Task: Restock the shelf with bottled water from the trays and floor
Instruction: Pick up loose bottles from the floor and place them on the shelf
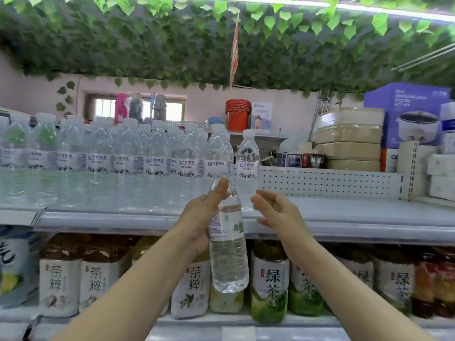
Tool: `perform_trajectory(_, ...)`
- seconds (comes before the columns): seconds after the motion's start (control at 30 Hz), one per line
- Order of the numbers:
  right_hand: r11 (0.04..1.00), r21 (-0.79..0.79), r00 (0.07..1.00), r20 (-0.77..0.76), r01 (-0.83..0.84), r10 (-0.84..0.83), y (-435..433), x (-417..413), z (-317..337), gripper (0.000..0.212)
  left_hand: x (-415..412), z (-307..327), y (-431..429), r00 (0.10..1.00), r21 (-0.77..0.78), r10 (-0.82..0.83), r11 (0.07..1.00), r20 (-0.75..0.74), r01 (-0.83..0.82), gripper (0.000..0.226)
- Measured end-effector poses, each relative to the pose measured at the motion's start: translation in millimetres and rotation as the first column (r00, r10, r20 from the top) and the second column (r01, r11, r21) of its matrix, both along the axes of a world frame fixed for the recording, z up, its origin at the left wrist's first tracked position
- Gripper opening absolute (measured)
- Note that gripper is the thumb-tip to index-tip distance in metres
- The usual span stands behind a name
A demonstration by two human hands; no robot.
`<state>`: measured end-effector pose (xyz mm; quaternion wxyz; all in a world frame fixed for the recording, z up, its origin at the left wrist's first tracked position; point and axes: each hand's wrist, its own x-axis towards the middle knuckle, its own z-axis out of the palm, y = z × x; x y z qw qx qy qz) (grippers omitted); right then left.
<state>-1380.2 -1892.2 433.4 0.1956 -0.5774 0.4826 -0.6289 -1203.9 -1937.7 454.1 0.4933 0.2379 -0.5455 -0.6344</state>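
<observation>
The left hand (197, 222) grips a clear plastic water bottle with a white and green label (227, 254). Its thumb lies up the bottle's shoulder and the fingers wrap behind. The bottle is held upright in front of the grey metal shelf (344, 217), its base hanging level with the shelf below. The right hand (275, 212) holds nothing, with its fingers spread and loosely bent. Its fingertips are just beside the lower part of a small clear water bottle with a white cap (247, 166); whether they touch it cannot be told.

That small bottle stands at the right end of a long row of clear white-capped water bottles (98, 163) filling the shelf's left half. On the lower shelf stand large tea bottles with white labels (269, 279). Farther back are a stack of red plastic buckets (237, 114) and a purple cardboard box picturing an electric pot (406, 112), under a ceiling of green artificial leaves (172, 45).
</observation>
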Motion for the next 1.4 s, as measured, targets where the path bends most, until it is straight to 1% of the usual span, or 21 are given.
perform_trajectory(0.07, 0.997, 0.063, 0.999, -0.029, -0.033, 0.035, 16.4, 10.3, -19.3, 0.059, -1.6, 4.6, 3.7, 1.0, 0.013, -0.009, 1.0, -0.017, 0.009, 0.075)
perform_trajectory(0.17, 0.99, 0.125, 0.997, -0.01, -0.069, 0.07, 29.1, 19.0, -39.8, 0.067, -3.1, 11.2, 9.5, 0.998, 0.002, -0.051, 0.999, -0.023, 0.051, 0.084)
perform_trajectory(0.23, 0.975, 0.171, 0.988, 0.084, -0.144, 0.131, 34.2, 20.5, -43.5, 0.07, -2.5, 13.5, 13.9, 0.996, -0.033, -0.094, 0.995, -0.005, 0.094, 0.076)
perform_trajectory(0.27, 0.955, 0.201, 0.971, 0.149, -0.216, 0.188, 36.0, 19.9, -43.4, 0.067, -2.2, 14.4, 16.0, 0.993, -0.047, -0.12, 0.992, 0.002, 0.119, 0.07)
perform_trajectory(0.33, 0.891, 0.26, 0.919, 0.233, -0.373, 0.317, 40.6, 18.6, -43.1, 0.053, -2.2, 15.0, 19.1, 0.988, -0.07, -0.152, 0.986, 0.013, 0.153, 0.063)
perform_trajectory(0.37, 0.855, 0.282, 0.894, 0.25, -0.434, 0.372, 43.3, 18.5, -44.1, 0.05, -2.9, 14.6, 20.2, 0.987, -0.082, -0.161, 0.983, 0.019, 0.162, 0.059)
perform_trajectory(0.43, 0.807, 0.271, 0.841, 0.315, -0.524, 0.44, 47.8, 19.6, -46.4, 0.054, -5.2, 14.4, 22.3, 0.983, -0.095, -0.182, 0.978, 0.034, 0.185, 0.053)
perform_trajectory(0.47, 0.805, 0.253, 0.829, 0.336, -0.537, 0.448, 49.8, 21.3, -46.9, 0.054, -6.1, 14.8, 23.4, 0.98, -0.091, -0.192, 0.977, 0.046, 0.195, 0.052)
perform_trajectory(0.57, 0.855, 0.204, 0.86, 0.311, -0.476, 0.404, 50.6, 25.1, -47.4, 0.051, -5.7, 17.3, 23.7, 0.981, -0.116, -0.179, 0.976, 0.07, 0.186, 0.061)
perform_trajectory(0.6, 0.884, 0.212, 0.894, 0.271, -0.416, 0.356, 49.3, 25.8, -47.2, 0.057, -5.8, 18.8, 22.0, 0.983, -0.14, -0.165, 0.975, 0.075, 0.175, 0.064)
perform_trajectory(0.67, 0.94, 0.243, 0.967, 0.147, -0.239, 0.208, 43.7, 25.2, -46.9, 0.082, -5.9, 22.5, 19.0, 0.983, -0.189, -0.143, 0.968, 0.111, 0.163, 0.067)
perform_trajectory(0.7, 0.953, 0.243, 0.982, 0.095, -0.18, 0.161, 43.1, 25.4, -45.1, 0.09, -6.4, 24.3, 17.8, 0.981, -0.2, -0.143, 0.965, 0.132, 0.167, 0.067)
perform_trajectory(0.73, 0.956, 0.239, 0.985, 0.076, -0.17, 0.156, 41.9, 24.1, -43.5, 0.093, -7.3, 26.1, 15.9, 0.979, -0.201, -0.148, 0.964, 0.143, 0.175, 0.066)
perform_trajectory(0.8, 0.922, 0.257, 0.955, 0.135, -0.291, 0.264, 39.5, 17.9, -40.6, 0.083, -9.6, 29.7, 11.3, 0.976, -0.19, -0.182, 0.961, 0.12, 0.202, 0.056)
perform_trajectory(0.87, 0.855, 0.261, 0.889, 0.229, -0.448, 0.396, 40.6, 9.1, -34.6, 0.068, -10.9, 32.3, 6.1, 0.971, -0.164, -0.237, 0.957, 0.042, 0.24, 0.045)
perform_trajectory(0.93, 0.8, 0.243, 0.832, 0.256, -0.548, 0.492, 40.7, -2.3, -30.1, 0.064, -12.9, 33.1, 0.2, 0.955, -0.159, -0.296, 0.943, -0.009, 0.291, 0.039)
perform_trajectory(1.03, 0.807, 0.232, 0.833, 0.271, -0.542, 0.482, 36.4, -11.7, -24.1, 0.063, -18.8, 36.0, -6.6, 0.949, -0.208, -0.314, 0.929, -0.004, 0.306, 0.04)
perform_trajectory(1.17, 0.892, 0.205, 0.895, 0.294, -0.402, 0.336, 33.1, -15.4, -20.4, 0.066, -30.3, 46.3, -4.0, 0.974, -0.331, -0.185, 0.918, 0.133, 0.22, 0.047)
perform_trajectory(1.23, 0.91, 0.209, 0.914, 0.275, -0.359, 0.298, 32.5, -17.8, -15.0, 0.061, -37.7, 50.4, -1.7, 0.978, -0.341, -0.156, 0.92, 0.139, 0.195, 0.051)
perform_trajectory(1.3, 0.888, 0.235, 0.906, 0.256, -0.396, 0.337, 33.8, -23.2, -8.0, 0.055, -42.8, 52.9, -3.6, 0.984, -0.313, -0.15, 0.934, 0.096, 0.173, 0.054)
perform_trajectory(1.4, 0.805, 0.29, 0.854, 0.242, -0.517, 0.461, 33.6, -33.7, -1.8, 0.047, -44.8, 53.4, -7.5, 0.983, -0.27, -0.177, 0.945, 0.051, 0.184, 0.054)
